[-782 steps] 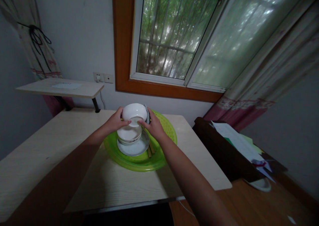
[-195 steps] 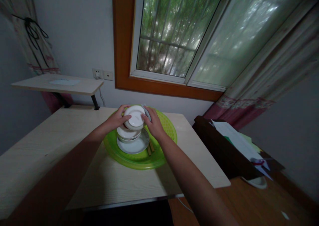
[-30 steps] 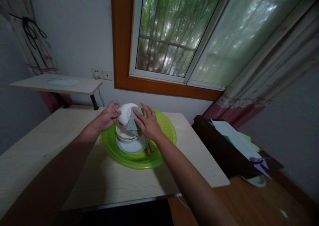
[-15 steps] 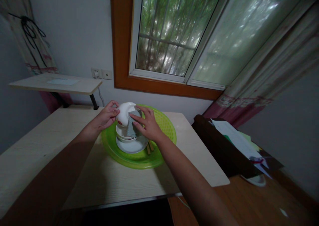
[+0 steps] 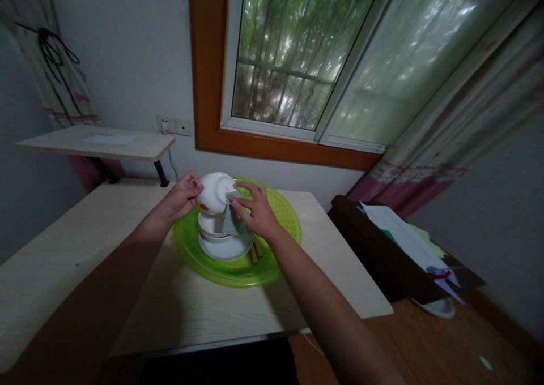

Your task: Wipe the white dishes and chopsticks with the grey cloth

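Note:
My left hand [image 5: 181, 197] grips a white bowl [image 5: 213, 191], tilted on its side above a stack of white bowls [image 5: 211, 229] and a plate [image 5: 225, 248]. My right hand [image 5: 255, 215] pinches a grey cloth [image 5: 232, 221] against the bowl's rim; the cloth hangs down beside the stack. The dishes sit in a round green basin [image 5: 280, 215] on a pale wooden table [image 5: 85, 243]. Brown chopsticks [image 5: 256, 252] lie in the basin beside the plate.
A small shelf [image 5: 97, 142] juts from the wall at the left, above the table. A dark wooden piece [image 5: 382, 255] holding papers [image 5: 399, 232] stands to the right. A window [image 5: 293, 56] and curtains [image 5: 446, 124] are behind.
The held bowl has turned further onto its side, and my right hand has slid the cloth from its outer wall toward its rim.

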The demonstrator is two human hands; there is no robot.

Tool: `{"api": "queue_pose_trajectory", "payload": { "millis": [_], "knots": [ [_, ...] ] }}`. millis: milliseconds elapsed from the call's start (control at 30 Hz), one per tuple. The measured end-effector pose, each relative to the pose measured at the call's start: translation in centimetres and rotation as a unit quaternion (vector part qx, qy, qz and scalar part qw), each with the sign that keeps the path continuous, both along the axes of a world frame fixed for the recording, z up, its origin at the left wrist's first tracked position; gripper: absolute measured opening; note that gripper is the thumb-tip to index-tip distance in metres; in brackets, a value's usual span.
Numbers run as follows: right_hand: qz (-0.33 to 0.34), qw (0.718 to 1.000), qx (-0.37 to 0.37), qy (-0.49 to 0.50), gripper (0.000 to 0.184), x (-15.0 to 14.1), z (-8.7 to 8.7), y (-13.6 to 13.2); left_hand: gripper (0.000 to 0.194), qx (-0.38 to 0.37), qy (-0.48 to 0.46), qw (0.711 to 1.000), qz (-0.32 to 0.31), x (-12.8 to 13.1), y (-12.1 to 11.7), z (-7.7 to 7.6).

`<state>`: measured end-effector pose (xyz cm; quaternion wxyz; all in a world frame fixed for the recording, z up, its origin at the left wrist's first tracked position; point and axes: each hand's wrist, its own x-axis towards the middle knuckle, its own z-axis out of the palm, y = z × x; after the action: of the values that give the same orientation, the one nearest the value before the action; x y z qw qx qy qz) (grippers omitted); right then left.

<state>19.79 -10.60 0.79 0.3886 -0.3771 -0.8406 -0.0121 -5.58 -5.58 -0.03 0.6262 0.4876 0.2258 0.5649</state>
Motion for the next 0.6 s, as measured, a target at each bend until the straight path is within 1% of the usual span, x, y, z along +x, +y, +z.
{"api": "queue_pose_trajectory", "payload": {
  "millis": [67,133,200,300,400,467,533,600],
  "knots": [
    [0.023,1.0,-0.003,-0.017,0.03,-0.2,0.1,-0.3,0.042,0.0,0.009,1.0,-0.011,0.1,-0.1,0.1],
    [0.029,0.999,-0.002,-0.031,0.034,-0.3,0.1,-0.4,0.04,0.0,0.021,1.0,-0.021,0.1,-0.3,0.1],
    [0.019,0.999,-0.002,-0.038,0.039,-0.5,0.1,-0.3,0.039,0.0,0.032,0.999,-0.031,0.2,-0.4,0.2],
    [-0.023,0.999,0.0,-0.034,0.044,-0.5,-0.2,0.1,0.037,0.002,0.04,0.998,-0.042,0.2,-0.5,0.3],
    [-0.073,0.997,0.002,-0.024,0.039,-0.3,-0.4,0.4,0.038,0.006,0.035,0.999,-0.038,0.1,-0.3,0.0],
    [-0.09,0.996,0.008,-0.019,0.035,-0.2,-0.5,0.6,0.038,0.007,0.023,0.999,-0.023,0.0,0.0,-0.2],
    [-0.084,0.996,0.014,-0.013,0.031,0.0,-0.6,0.6,0.039,0.008,0.017,1.0,-0.009,-0.1,0.2,-0.4],
    [-0.058,0.998,0.015,-0.01,0.028,0.2,-0.6,0.7,0.039,0.009,0.015,1.0,-0.001,-0.1,0.4,-0.6]
  ]
}}
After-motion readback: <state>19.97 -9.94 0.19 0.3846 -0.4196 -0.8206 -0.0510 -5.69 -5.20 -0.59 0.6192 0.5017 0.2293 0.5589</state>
